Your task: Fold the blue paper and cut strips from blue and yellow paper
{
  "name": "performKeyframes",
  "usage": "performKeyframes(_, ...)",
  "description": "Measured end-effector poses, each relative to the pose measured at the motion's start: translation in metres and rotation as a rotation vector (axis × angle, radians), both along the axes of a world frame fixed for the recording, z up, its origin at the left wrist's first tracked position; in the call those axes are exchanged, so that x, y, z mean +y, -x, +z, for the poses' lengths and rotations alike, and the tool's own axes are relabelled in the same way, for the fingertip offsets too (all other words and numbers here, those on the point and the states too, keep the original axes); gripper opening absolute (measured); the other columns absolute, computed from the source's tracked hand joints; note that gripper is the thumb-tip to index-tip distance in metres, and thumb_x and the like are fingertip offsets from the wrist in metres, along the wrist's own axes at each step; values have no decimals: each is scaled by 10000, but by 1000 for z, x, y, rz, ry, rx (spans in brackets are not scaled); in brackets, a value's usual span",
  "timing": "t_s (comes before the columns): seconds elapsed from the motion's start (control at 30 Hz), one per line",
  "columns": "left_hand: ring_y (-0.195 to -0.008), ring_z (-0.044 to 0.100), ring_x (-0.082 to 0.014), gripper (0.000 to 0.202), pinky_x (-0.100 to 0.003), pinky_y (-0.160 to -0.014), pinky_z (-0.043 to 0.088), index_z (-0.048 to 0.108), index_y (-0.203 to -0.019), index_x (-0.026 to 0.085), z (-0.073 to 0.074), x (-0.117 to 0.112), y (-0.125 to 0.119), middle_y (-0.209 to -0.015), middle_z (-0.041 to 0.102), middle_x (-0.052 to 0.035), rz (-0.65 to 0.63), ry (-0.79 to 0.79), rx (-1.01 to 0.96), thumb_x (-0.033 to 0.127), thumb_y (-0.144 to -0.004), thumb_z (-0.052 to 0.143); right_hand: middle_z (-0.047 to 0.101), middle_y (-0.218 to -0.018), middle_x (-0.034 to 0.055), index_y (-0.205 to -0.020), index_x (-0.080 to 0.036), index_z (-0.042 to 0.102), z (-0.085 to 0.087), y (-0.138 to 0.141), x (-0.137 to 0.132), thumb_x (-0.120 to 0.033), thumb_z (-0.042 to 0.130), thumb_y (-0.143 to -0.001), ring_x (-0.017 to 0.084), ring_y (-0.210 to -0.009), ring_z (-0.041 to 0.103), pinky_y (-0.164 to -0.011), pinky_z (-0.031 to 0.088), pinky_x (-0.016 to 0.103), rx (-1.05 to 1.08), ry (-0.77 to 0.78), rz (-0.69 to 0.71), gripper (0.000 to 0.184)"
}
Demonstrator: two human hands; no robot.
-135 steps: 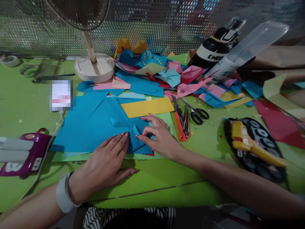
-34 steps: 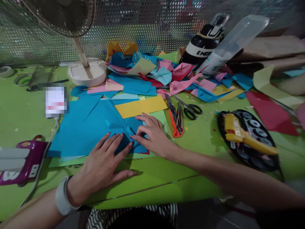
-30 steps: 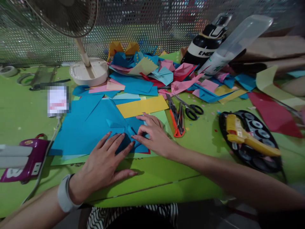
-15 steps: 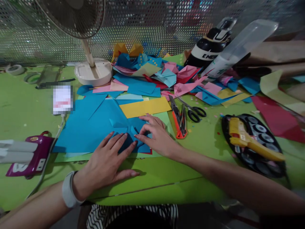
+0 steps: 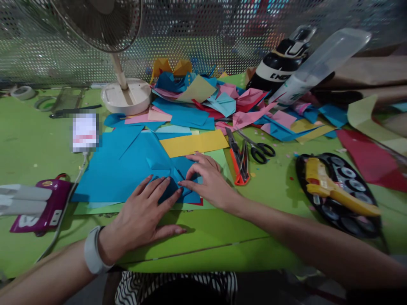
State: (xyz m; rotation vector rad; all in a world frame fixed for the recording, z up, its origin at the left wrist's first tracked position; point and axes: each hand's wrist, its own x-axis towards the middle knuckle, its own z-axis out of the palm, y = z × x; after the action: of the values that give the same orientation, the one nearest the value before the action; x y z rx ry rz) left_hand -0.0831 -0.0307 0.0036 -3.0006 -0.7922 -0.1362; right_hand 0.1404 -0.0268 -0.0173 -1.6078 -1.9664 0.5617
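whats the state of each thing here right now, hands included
left hand, flat, fingers spread, pressing the blue paper
right hand, fingers bent, tips on a fold of the blue paper
blue paper, partly folded, lying flat
black scissors, lying flat, blades look shut
glue gun, lying on its side on the black tray
fan, upright; cannot tell if spinning

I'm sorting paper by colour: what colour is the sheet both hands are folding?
Plain blue sheet, seen best in the head view.
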Motion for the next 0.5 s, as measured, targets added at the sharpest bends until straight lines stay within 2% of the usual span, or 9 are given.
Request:
performKeyframes(0.37, -1307, 434, -335, 730, -522, -1077, 326, 471, -1379, 204, -3, 1, 0, -1400, 481, -188, -5, -9, -28, 709, -863, 368, 523, -1354, 67, -780, -213, 631, -1, 0, 0, -357, 717, -794, 305, -1349, 354, -1069, 285, 532, -14, 1, -1, 168)
performKeyframes(0.5, -1299, 444, -306, 703, -501, -1111, 291, 503, -1342, 175, -2, 3, -1, -1385, 511, -154, -41, -3, -65, 686, -876, 380, 526, -1350, 68, -780, -213, 633, -1, 0, 0, -344, 719, -793, 304, -1335, 370, -1062, 294, 519, -25, -9, 6, 158)
